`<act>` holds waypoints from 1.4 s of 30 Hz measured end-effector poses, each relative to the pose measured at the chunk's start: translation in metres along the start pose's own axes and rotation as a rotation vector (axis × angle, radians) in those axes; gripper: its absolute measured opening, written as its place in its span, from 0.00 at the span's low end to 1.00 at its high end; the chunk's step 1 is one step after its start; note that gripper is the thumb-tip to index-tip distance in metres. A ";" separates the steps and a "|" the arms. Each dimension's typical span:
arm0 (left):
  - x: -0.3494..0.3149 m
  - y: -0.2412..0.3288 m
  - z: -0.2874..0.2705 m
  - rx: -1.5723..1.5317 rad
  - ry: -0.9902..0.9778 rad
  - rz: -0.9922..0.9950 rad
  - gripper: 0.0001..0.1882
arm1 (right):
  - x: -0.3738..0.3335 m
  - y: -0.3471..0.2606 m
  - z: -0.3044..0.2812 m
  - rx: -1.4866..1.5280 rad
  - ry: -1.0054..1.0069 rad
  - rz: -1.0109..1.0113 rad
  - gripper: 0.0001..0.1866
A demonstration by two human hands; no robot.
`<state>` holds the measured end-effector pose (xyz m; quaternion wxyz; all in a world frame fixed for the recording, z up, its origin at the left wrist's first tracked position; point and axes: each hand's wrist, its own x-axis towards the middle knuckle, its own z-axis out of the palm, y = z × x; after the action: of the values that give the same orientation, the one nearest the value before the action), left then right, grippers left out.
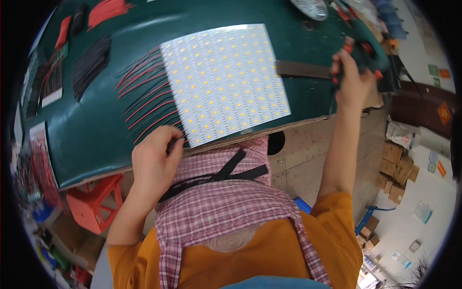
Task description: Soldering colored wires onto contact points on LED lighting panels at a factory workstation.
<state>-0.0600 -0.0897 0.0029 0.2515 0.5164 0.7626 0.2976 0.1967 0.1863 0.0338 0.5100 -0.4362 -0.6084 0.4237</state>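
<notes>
A white LED panel (228, 84) with rows of yellow chips lies on the green tabletop, its lower edge near the table's front. Red and black wires (147, 111) stick out from its left side. At the panel's near left corner, my left hand (156, 154) is closed in a pinch; something dark shows between thumb and finger, too small to name. Far to the right, my right hand (353, 79) has its fingers curled beside a dark green and orange tool (368, 50). What lies inside those fingers is partly hidden and I cannot make it out.
A flat dark strip (305, 70) lies between the panel and my right hand. Black wires (91, 65) and red wires (108, 12) are bundled at the left. A metal dish (312, 7) stands at the back. Below the table edge is a red stool (96, 204).
</notes>
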 end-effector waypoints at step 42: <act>0.005 0.000 0.008 0.058 0.117 0.013 0.06 | -0.211 -0.022 -0.018 -0.482 -1.090 0.219 0.09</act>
<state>-0.0560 -0.0829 -0.0029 0.1895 0.5103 0.7808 0.3065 0.2330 -0.0217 0.0045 -0.0350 -0.3196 -0.8123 0.4867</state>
